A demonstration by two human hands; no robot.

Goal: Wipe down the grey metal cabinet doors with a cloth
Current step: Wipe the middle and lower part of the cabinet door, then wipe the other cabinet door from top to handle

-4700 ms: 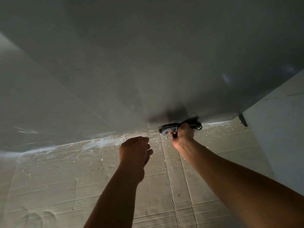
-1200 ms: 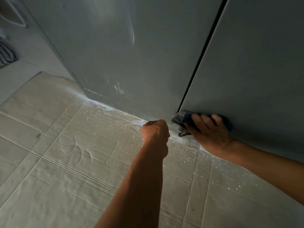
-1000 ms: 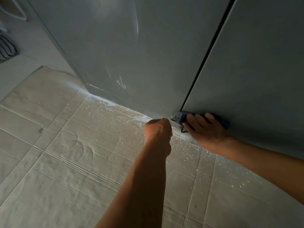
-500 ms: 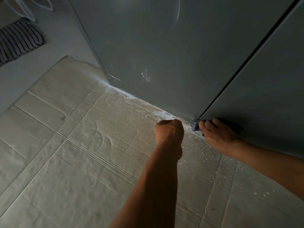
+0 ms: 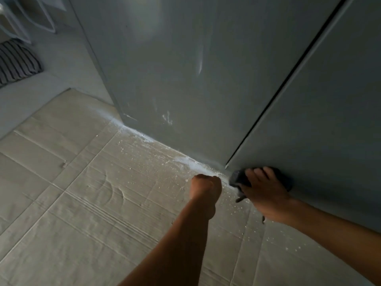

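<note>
Two grey metal cabinet doors fill the top of the view: the left door point(image 5: 185, 79) and the right door point(image 5: 329, 120), split by a dark vertical gap. My right hand point(image 5: 266, 193) presses a dark grey cloth point(image 5: 237, 178) flat against the bottom corner of the right door, just right of the gap. My left hand point(image 5: 205, 185) is a closed fist resting knuckles-down on the floor beside it, holding nothing that I can see. White smudges point(image 5: 168, 118) mark the lower left door.
Flattened cardboard point(image 5: 92, 203) covers the floor, speckled with white dust along the cabinet's foot point(image 5: 185, 162). A striped fabric item point(image 5: 16, 62) lies at the far left, below white frame legs point(image 5: 31, 19).
The view has swung right and downward along the cabinet base. My right hand with the cloth stays at the right door's bottom corner, shifting slightly. My left fist stays planted on the cardboard.
</note>
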